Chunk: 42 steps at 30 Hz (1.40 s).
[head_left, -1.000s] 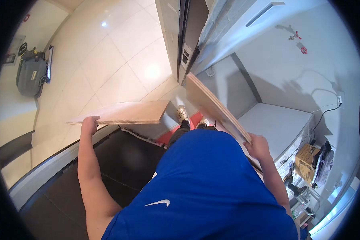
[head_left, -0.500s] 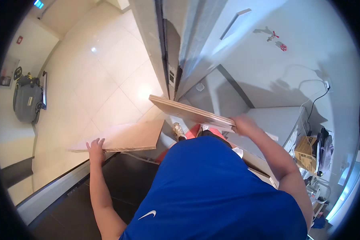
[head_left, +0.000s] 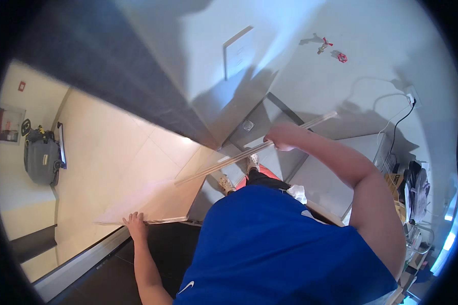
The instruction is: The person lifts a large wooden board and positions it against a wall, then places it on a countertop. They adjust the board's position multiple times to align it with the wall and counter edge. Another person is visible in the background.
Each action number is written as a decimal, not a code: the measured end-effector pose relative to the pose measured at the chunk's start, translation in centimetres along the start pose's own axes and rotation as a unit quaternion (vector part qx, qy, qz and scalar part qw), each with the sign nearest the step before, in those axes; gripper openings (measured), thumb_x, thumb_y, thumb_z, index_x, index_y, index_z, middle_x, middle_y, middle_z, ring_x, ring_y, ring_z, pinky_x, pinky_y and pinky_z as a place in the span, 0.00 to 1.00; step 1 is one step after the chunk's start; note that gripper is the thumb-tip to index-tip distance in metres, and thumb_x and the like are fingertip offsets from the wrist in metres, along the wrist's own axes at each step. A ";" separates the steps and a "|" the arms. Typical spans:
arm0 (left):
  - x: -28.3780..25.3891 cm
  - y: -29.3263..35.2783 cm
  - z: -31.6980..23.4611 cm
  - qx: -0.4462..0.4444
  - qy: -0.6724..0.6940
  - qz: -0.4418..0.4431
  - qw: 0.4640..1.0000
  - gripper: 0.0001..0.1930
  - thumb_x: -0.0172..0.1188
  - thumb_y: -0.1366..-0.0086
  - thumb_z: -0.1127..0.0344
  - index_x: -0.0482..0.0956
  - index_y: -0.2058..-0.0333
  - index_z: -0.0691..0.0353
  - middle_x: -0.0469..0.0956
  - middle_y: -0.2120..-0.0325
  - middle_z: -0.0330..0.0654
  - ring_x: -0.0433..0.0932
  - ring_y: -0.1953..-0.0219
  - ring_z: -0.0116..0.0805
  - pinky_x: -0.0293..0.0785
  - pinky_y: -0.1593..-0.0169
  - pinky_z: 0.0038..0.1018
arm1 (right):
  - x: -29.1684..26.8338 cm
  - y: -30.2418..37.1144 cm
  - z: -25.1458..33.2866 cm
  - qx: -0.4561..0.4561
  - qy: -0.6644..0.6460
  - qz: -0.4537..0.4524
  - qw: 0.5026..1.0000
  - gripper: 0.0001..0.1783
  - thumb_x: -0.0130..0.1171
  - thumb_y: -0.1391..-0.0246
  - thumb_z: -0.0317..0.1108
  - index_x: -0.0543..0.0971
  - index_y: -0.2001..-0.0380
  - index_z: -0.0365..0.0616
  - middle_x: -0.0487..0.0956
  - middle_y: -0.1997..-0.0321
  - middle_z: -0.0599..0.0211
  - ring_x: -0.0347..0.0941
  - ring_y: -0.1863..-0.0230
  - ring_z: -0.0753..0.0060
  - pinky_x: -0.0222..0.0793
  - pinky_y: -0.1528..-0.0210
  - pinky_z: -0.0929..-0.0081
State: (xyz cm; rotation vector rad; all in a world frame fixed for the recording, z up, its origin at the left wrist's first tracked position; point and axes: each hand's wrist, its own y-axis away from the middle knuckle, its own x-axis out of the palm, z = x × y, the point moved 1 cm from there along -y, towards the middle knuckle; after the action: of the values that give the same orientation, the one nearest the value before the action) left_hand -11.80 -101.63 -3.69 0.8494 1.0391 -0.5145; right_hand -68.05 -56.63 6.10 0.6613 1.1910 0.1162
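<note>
My left hand (head_left: 136, 225) holds the near edge of a broad light-brown wooden board (head_left: 165, 204), its fingers bent over the edge. The board stands tilted on my left, its face against the pale tiled floor behind. With my right hand (head_left: 284, 137) I grip a second wooden board (head_left: 229, 161) by its upper edge. That one is seen almost edge-on, a long thin layered strip slanting from near the first board up to the right. Its far end reaches past my right hand. My thumb's grip is partly hidden.
A dark door-frame edge (head_left: 142, 71) cuts across the upper left. Beyond it a grey floor-cleaning machine (head_left: 41, 161) stands by the wall. Red valve handles (head_left: 342, 58) stick out of the right wall. A black cable (head_left: 399, 124), a cardboard box (head_left: 393, 182) and a cluttered rack are at right.
The right-hand board has swung from sloping down rightward to sloping up rightward, and my right hand has moved up and left. My view has turned; the left hand still holds its board.
</note>
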 end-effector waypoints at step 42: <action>-5.3 -6.3 -9.9 -0.176 0.062 0.052 0.981 0.22 0.65 0.42 0.76 0.85 0.48 0.54 0.74 0.38 0.55 0.59 0.28 0.65 0.54 0.24 0.53 | -6.4 -15.5 -30.1 -0.068 0.129 0.000 0.989 0.21 0.68 0.45 0.41 0.84 0.47 0.53 0.86 0.53 0.58 0.81 0.46 0.49 0.77 0.43 0.51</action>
State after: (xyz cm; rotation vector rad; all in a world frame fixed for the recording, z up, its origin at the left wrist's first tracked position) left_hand -24.00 -97.39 -3.59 0.6216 1.1503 -0.1809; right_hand -101.07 -59.31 -3.16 0.5358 1.4172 0.2874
